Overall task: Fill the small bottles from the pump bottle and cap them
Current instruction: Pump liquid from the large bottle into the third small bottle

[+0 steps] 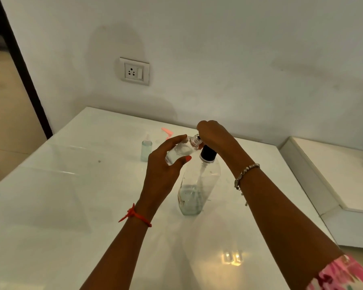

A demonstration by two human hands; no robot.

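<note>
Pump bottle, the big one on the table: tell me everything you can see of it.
The pump bottle stands upright on the white table, clear plastic with a black collar and a dip tube inside. Pale liquid fills only its lower part. The right hand curls over its pump head, hiding it.

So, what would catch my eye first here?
Two hands meet mid-frame over the white table. The left hand holds a small clear bottle tilted, with its neck beside the top of the pump bottle, which the right hand grips. Behind and to the left, a second small bottle stands apart from them.
</note>
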